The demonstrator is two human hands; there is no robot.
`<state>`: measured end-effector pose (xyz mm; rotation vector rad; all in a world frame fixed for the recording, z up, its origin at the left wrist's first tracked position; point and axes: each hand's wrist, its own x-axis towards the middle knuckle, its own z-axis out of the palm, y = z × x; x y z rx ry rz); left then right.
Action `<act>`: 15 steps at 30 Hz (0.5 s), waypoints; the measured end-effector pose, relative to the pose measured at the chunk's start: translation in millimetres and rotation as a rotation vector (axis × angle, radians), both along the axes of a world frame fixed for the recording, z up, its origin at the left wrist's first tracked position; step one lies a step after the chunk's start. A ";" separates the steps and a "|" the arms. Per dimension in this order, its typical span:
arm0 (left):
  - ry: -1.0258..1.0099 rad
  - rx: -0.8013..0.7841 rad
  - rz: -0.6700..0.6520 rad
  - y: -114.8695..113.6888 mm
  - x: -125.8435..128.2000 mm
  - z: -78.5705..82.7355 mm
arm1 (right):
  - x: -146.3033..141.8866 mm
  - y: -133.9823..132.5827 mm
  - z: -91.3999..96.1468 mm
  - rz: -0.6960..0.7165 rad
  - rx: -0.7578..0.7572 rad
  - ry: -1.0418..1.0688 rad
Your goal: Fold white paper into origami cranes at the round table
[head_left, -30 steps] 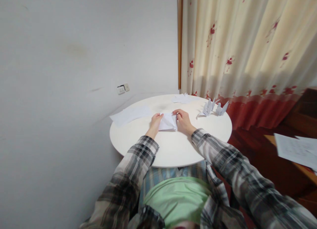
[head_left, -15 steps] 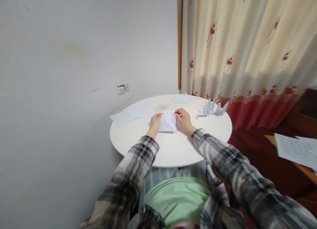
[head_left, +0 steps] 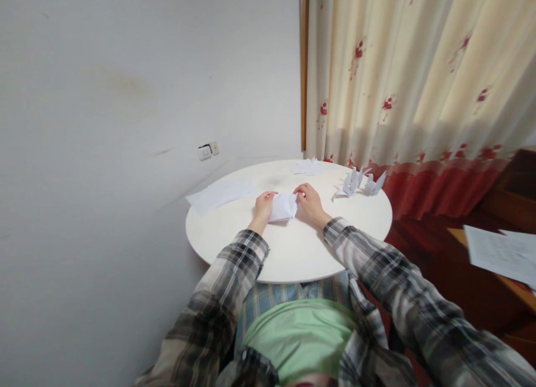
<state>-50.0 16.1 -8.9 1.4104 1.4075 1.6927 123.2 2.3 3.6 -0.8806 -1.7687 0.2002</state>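
Note:
A folded sheet of white paper (head_left: 283,207) is held between my two hands, just over the round white table (head_left: 293,258). My left hand (head_left: 263,205) pinches its left edge, thumb toward the top. At the upper right corner, my right hand (head_left: 310,199) grips the paper between thumb and fingers. Several layers show along the paper's lower right side. To the right of my right hand stand white folded-paper cranes (head_left: 352,182), with another folded paper figure (head_left: 375,184) beside them.
Flat white paper sheets (head_left: 221,194) lie at the table's left. More paper pieces (head_left: 308,166) rest at the far edge. A wall with a power socket (head_left: 204,152) borders the left, a curtain (head_left: 402,96) hangs behind, and printed sheets (head_left: 500,253) lie on wooden furniture at right.
The paper's lower right part has shifted up and inward, so the folded piece looks smaller and its layers show more. Both hands stay nearly in place.

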 end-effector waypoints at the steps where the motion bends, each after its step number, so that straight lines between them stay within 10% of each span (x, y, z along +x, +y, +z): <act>1: -0.007 0.002 -0.006 -0.4 0.4 0.1 | -0.2 -0.2 0.1 0.002 -0.010 0.002; 15: -0.063 -0.039 -0.067 -6.0 7.1 3.2 | -1.2 -8.4 3.2 0.128 -0.110 0.038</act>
